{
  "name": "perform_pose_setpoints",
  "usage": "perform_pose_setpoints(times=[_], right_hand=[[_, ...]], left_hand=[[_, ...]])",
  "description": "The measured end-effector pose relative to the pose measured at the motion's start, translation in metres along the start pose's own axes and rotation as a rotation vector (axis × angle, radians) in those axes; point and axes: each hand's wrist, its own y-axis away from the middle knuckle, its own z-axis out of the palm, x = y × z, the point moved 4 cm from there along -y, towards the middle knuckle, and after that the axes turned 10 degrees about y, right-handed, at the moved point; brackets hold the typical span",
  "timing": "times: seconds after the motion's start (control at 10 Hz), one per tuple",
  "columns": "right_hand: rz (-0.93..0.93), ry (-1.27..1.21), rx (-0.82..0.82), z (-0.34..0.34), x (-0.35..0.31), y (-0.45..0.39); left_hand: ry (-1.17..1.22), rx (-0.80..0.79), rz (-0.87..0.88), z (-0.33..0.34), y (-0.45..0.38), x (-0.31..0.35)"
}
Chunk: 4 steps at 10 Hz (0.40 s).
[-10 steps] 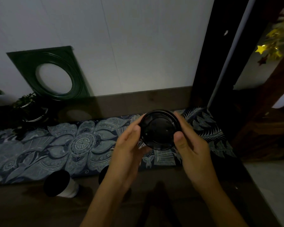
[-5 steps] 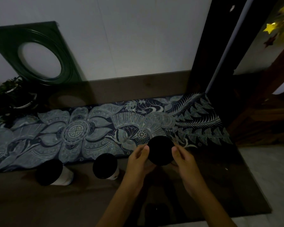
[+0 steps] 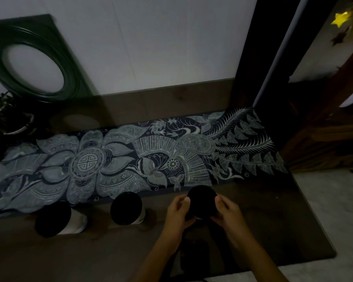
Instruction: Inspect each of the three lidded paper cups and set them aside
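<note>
The third cup (image 3: 201,201), black lid up, sits low at the near edge of the patterned runner (image 3: 130,159), upright between my two hands. My left hand (image 3: 177,212) curls against its left side, thumb near the lid rim and fingers wrapped partway round the wall below. My right hand (image 3: 225,210) does the same on the right, thumb at the rim and fingers bent under. Both hands are half closed around the cup, not flat and not clenched. I cannot tell whether its base already rests on the brown table (image 3: 273,231) or hangs just above it.

A second ago I held this cup high and tilted, its lid facing me; half a second ago it was lower. Now it is lower again and level, in line with the others.

To the left stand the middle cup (image 3: 126,208) and, farther left, the left cup (image 3: 53,218), each with a black lid over a pale wall, well apart from my hands.

The light is dim. My cup's wall is almost wholly hidden by my fingers and its lid shows no detail. A green frame (image 3: 73,58) leans on the far wall, beside a plant (image 3: 6,123) cut by the left edge.
</note>
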Motion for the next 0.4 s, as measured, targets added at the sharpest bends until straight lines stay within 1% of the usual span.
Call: perform_pose_setpoints(times=[0.4], right_hand=[[-0.057,-0.021,-0.023,-0.0027,0.0055,-0.0024]], left_hand=[[-0.010,0.022,0.083,0.0027,0.0017,-0.0035]])
